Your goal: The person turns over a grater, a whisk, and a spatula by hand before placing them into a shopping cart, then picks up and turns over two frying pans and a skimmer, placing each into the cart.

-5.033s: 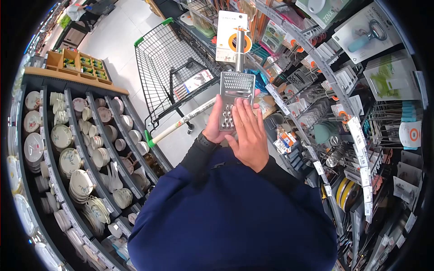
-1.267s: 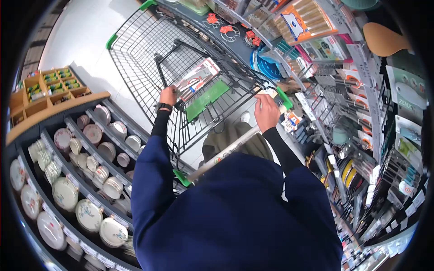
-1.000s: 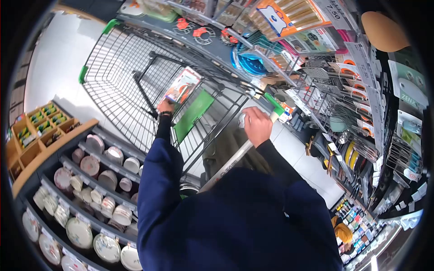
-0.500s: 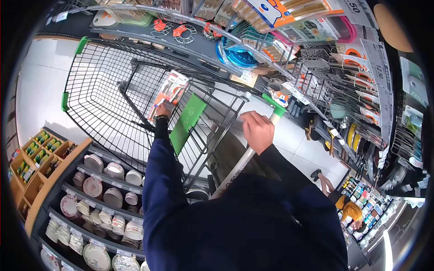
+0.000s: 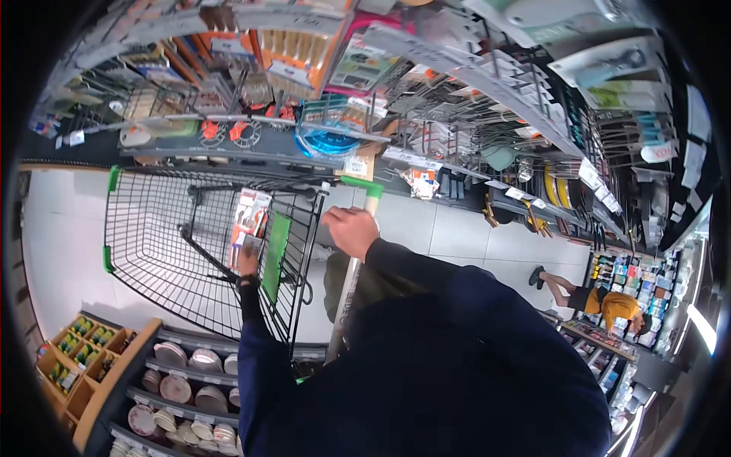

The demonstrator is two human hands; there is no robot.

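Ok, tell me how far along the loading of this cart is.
A red-and-white package already looks placed in the cart. The left hand is at its lower end, grip unclear; the right hand is at the handle. Lifting the left hand out probably remains.

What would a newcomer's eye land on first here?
Probably the black wire shopping cart at left of centre, with its bright green rectangular flap and, beside that, a red-and-white flat package with the left hand at its lower end. Next, the glossy bright blue rounded item on the shelf above the cart, then the person in a yellow-orange top at far right.
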